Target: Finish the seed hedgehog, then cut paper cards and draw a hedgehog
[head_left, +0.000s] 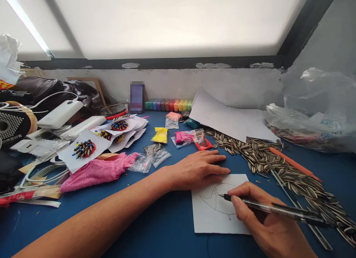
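Observation:
A white square sheet of paper (204, 222) lies on the blue table in front of me, with a thin line drawing of a round-bodied bird on it. My left hand (198, 167) rests flat at the sheet's upper left edge, fingers stretched to the right and holding nothing. Between the thumb and fingers of my right hand (264, 217) is a black pen (286, 212), held at a low slant. Its tip is over the drawing, near the bird's head; whether it touches the paper I cannot tell.
Sunflower seeds (294, 176) spread along the right, with an orange stick (294, 163) on them. Clay packets, including a yellow one (160, 135), lie ahead. A pink cloth (94, 174), seed-covered paper pieces (83, 148) and a white power bank (59, 113) crowd the left. A phone (137, 97) stands behind.

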The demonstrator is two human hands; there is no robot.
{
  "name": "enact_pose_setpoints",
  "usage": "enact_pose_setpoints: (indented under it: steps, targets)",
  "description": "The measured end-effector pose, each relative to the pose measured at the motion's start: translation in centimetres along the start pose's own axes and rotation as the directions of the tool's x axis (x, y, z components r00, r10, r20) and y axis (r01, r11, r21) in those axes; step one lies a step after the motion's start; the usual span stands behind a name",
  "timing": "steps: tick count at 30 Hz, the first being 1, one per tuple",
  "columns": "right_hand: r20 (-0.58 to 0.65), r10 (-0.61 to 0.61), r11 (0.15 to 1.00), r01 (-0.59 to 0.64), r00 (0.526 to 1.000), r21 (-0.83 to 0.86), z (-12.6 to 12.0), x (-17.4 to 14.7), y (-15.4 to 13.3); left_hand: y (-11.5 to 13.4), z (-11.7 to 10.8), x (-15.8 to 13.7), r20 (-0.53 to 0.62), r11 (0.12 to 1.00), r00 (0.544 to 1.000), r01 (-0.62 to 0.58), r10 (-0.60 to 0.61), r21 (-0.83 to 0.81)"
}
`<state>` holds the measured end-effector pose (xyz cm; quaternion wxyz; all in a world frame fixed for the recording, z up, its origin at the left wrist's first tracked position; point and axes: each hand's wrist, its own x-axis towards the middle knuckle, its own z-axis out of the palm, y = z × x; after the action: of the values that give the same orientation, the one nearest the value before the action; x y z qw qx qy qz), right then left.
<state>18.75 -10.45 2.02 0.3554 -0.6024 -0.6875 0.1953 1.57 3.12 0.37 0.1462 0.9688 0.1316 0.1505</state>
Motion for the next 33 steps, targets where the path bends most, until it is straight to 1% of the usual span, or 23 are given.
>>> enact_pose_setpoints:
  steps: [2, 4, 6, 8, 10, 13, 16, 18, 20, 22, 25, 27, 29, 31, 33]
  targets:
    - [-0.038, -0.029, 0.999, 0.029, 0.999, -0.023, -0.6, 0.2, 0.0, 0.0, -0.1, 0.0, 0.010, 1.000, 1.000, -0.008, 0.008, 0.011]
    - [-0.142, -0.046, 0.998, 0.041, 0.989, -0.043, -1.2, 0.4, 0.0, 0.0, -0.3, -0.1, 0.014, 0.999, 0.999, -0.029, 0.029, 0.015]
    - [-0.212, -0.038, 0.998, 0.029, 0.977, -0.047, -1.7, 0.5, 0.4, 0.0, -0.4, -0.1, 0.018, 0.999, 0.999, -0.050, 0.050, 0.015]
    - [-0.198, 0.028, 0.999, -0.031, 0.980, -0.012, -2.0, 0.4, 1.0, -0.1, -0.5, -0.1, 0.028, 0.998, 0.997, -0.067, 0.067, 0.013]
    - [-0.139, 0.152, 0.987, -0.144, 0.978, 0.071, -2.0, 0.3, 1.7, -0.1, -0.6, 0.0, 0.030, 0.997, 0.997, -0.078, 0.077, 0.010]
    - [-0.084, 0.312, 0.931, -0.287, 0.946, 0.223, -1.7, 0.2, 2.0, -0.1, -0.7, 0.0, 0.034, 0.997, 0.996, -0.078, 0.078, -0.001]
    - [-0.051, 0.391, 0.874, -0.354, 0.919, 0.333, -1.5, 0.4, 1.2, -0.1, -0.8, 0.1, 0.046, 0.998, 0.997, -0.056, 0.058, -0.027]
    - [-0.039, 0.433, 0.851, -0.394, 0.901, 0.346, -1.4, 0.5, 0.5, -0.2, -0.8, 0.2, 0.033, 0.998, 0.998, -0.045, 0.046, -0.049]
    - [-0.040, 0.460, 0.845, -0.424, 0.887, 0.325, -1.5, 0.4, 0.3, -0.3, -0.9, 0.2, 0.016, 0.997, 0.999, -0.041, 0.042, -0.064]
    - [-0.042, 0.459, 0.853, -0.427, 0.887, 0.300, -1.7, 0.2, 0.5, -0.4, -0.9, 0.1, 0.020, 0.996, 0.999, -0.034, 0.036, -0.077]
    - [-0.026, 0.421, 0.874, -0.398, 0.907, 0.279, -2.1, 0.0, 0.9, -0.5, -1.1, 0.1, 0.044, 0.994, 0.999, -0.023, 0.028, -0.109]
    - [-0.017, 0.388, 0.888, -0.369, 0.922, 0.275, -2.2, 0.1, 0.6, -0.6, -1.1, 0.1, 0.046, 0.992, 0.999, -0.015, 0.021, -0.127]
    - [-0.011, 0.344, 0.905, -0.328, 0.939, 0.270, -1.9, 0.3, 0.0, -0.6, -1.1, 0.1, 0.033, 0.991, 0.999, -0.012, 0.017, -0.135]
    - [0.025, 0.276, 0.928, -0.273, 0.961, 0.255, -1.3, 0.6, -0.5, -0.7, -1.0, 0.1, 0.020, 0.990, 0.999, -0.022, 0.026, -0.141]
    - [0.026, 0.248, 0.934, -0.246, 0.968, 0.257, -0.4, 0.8, -0.6, -0.8, -0.9, 0.1, 0.010, 0.989, 0.999, -0.036, 0.037, -0.144]
